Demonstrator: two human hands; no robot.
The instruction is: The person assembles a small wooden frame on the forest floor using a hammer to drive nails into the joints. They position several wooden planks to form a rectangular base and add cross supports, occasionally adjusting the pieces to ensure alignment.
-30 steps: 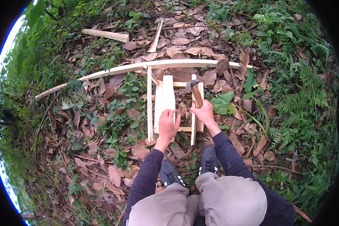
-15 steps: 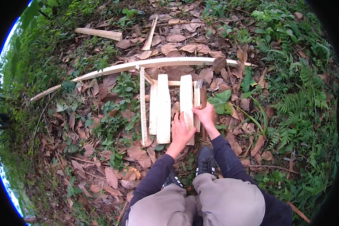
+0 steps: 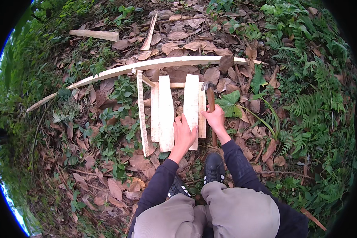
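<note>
My right hand (image 3: 215,120) is closed round the wooden handle of a claw hammer (image 3: 211,98). The hammer stands along the right side of a small pale wood assembly, its metal head at the far end. At the left edge of the right-hand upper board (image 3: 191,97) is my left hand (image 3: 183,134), fingers stretched toward the gap and thumb over the board. Another upper board (image 3: 166,115) lies to the left, across the gap. Below them show a lower strip (image 3: 155,113) on the left, one (image 3: 202,115) on the right, and a crosspiece (image 3: 177,85) at the far end.
A narrow wood strip (image 3: 142,115) lies left of the assembly. Beyond it a long pale pole (image 3: 166,62) stretches across the leaf litter. Farther off lie a short wood piece (image 3: 95,35) and a split sliver (image 3: 150,31). Ferns (image 3: 317,103) grow on the right.
My left hand has shifted slightly left across the board, its fingers now more over the gap. The right hand still holds the hammer. The whole view has shifted a little.
</note>
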